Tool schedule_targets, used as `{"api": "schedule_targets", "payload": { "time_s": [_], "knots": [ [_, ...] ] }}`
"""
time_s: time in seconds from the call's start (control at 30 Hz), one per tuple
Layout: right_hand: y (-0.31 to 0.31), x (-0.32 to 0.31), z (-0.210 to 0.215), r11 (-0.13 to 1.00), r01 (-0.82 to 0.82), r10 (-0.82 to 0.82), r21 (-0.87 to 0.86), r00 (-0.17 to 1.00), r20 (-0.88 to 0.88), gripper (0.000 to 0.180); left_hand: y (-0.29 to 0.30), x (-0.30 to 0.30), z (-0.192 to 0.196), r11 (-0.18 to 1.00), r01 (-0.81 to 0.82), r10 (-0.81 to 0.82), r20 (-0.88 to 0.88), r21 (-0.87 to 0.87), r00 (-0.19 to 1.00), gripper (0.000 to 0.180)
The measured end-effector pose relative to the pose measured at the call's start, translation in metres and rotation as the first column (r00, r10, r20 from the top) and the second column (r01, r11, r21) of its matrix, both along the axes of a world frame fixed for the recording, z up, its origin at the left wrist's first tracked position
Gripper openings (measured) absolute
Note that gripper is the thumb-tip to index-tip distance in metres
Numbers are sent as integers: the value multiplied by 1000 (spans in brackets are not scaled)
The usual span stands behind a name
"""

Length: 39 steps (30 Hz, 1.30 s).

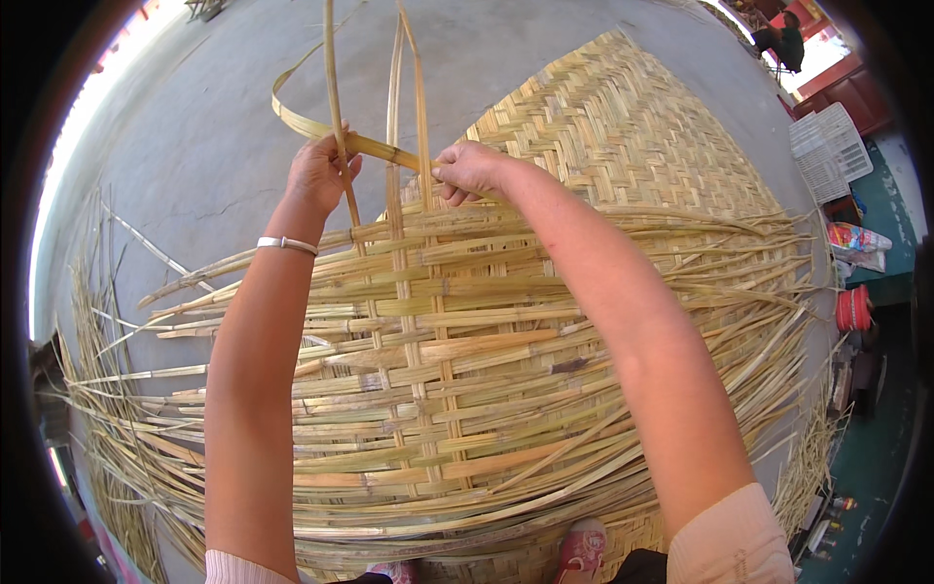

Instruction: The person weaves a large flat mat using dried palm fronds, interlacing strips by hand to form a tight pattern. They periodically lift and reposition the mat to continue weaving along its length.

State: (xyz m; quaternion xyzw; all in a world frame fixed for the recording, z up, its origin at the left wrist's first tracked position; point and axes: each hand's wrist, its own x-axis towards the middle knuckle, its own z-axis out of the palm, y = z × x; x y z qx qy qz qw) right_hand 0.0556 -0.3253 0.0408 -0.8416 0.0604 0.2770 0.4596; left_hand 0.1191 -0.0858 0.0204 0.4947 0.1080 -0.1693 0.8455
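A flat yellow-green reed strip (386, 151) is stretched between my two hands, its loose end curling up to the left. My left hand (319, 175), with a white band on its wrist, is closed on it, fingers also against an upright strip (334, 73). My right hand (469, 171) pinches the same strip beside another raised strip (420, 107). Below both hands lies the partly woven mat (428, 341), its long crosswise strips loose at the left. A tightly woven section (623, 136) extends to the far right.
Long loose strips (117, 438) spread over the grey floor (185, 127) at the left. On the right are a white plastic crate (830, 153), a red spool (854, 309) and a plastic package (858, 243). My shoe (582, 550) is at the mat's near edge. A person (781, 42) sits far right.
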Motion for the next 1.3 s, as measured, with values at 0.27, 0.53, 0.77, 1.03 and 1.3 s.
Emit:
{"api": "schedule_targets", "payload": {
  "time_s": [0.27, 0.53, 0.77, 1.03, 1.3],
  "knots": [
    [-13, 6, -11, 993, 81, -66, -86, 985, 160, 23, 15, -46, 6, 853, -208, 195, 78, 478, 978, 18],
    [-19, 12, -8, 984, -19, 73, -178, 950, 304, 26, 19, -32, 17, 793, -197, 180, 88, 577, 980, 17],
    [-14, 11, -7, 953, -30, 135, -303, 933, 333, 27, 24, -52, 15, 778, -158, 154, 59, 608, 986, 18],
    [-27, 15, 13, 987, -159, 155, -3, 959, 237, 25, 39, -59, 40, 824, -130, 129, 41, 551, 991, 16],
    [-11, 14, 10, 937, -135, 250, -321, 903, 350, 24, 30, -51, 26, 704, 125, -82, -95, 699, 992, 45]
  ]
}}
